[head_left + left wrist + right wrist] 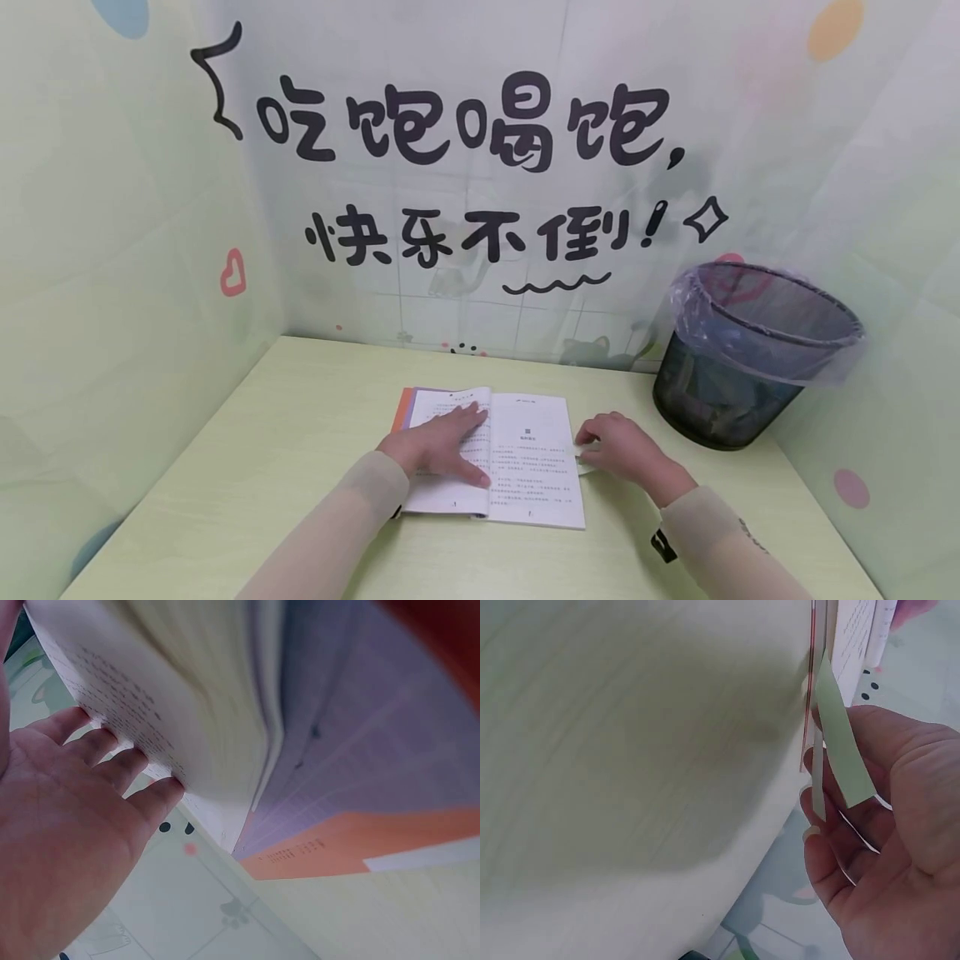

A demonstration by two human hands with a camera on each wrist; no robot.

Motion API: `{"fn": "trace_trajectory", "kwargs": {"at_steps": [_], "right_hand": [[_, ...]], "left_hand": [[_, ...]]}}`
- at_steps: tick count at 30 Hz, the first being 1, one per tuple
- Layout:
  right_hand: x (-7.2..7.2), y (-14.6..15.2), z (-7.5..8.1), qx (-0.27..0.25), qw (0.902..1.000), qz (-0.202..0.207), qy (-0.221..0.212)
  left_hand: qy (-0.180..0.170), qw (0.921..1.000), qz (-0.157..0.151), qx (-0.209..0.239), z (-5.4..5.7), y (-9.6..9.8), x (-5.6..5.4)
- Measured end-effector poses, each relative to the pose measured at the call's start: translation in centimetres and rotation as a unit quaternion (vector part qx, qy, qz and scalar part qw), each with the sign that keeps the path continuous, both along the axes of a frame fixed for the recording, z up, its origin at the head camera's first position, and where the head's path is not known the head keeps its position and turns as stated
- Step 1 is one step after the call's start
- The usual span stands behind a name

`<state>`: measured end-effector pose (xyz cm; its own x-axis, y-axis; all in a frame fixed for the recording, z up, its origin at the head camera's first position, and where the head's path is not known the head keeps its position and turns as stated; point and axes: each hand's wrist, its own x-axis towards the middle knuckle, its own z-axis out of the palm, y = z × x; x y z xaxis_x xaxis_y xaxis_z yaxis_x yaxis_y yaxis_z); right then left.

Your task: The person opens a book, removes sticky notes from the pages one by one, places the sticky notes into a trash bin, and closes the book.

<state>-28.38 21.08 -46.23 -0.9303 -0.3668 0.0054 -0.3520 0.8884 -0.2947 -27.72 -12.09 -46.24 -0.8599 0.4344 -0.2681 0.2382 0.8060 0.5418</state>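
Observation:
An open book [534, 475] lies on the table, its pages printed with text. My left hand [444, 443] rests spread on the left page, thumb near the spine. In the left wrist view its fingertips [169, 787] touch the page, and the book's purple inner cover [360, 742] and orange flap [300, 844] show. Beside the book's right edge, my right hand [622, 450] pinches a pale green paper strip [844, 750] with curled fingers. The strip's upper end meets the book's edge; whether it goes between the pages is hidden.
A dark mesh wastebasket [720, 400] with a translucent purple liner [690, 317] stands at the table's back right. The pale wooden table [322, 400] meets printed fabric walls at the back and sides. Large dark lettering covers the back wall [465, 317].

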Motion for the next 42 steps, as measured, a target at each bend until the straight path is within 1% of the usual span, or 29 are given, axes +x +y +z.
{"fn": "trace_trajectory", "kwargs": {"at_steps": [10, 15, 20, 28, 33, 42], "right_hand": [[0.2, 0.2, 0.3, 0.013, 0.9999, -0.002, 0.001], [0.2, 0.3, 0.1, 0.022, 0.9997, -0.006, 0.003], [0.2, 0.5, -0.3, 0.016, 0.9998, -0.011, 0.003], [0.3, 0.8, -0.4, 0.013, 0.9998, -0.002, 0.017], [0.4, 0.9, -0.3, 0.008, 0.9999, -0.002, 0.009], [0.4, 1.2, -0.2, 0.005, 0.9999, -0.015, 0.001]], "left_hand": [[0.0, 1.0, 0.003, 0.002, 0.1, 0.1, 0.2], [-0.002, 1.0, 0.003, 0.001, 0.2, 0.1, 0.3], [0.002, 1.0, 0.003, -0.004, 0.1, 0.1, 0.3], [0.001, 1.0, 0.0, -0.004, 0.2, 0.1, 0.3], [0.002, 1.0, -0.001, -0.004, 0.2, 0.1, 0.3], [0.002, 1.0, 0.002, 0.0, 0.1, 0.0, 0.3]]}}
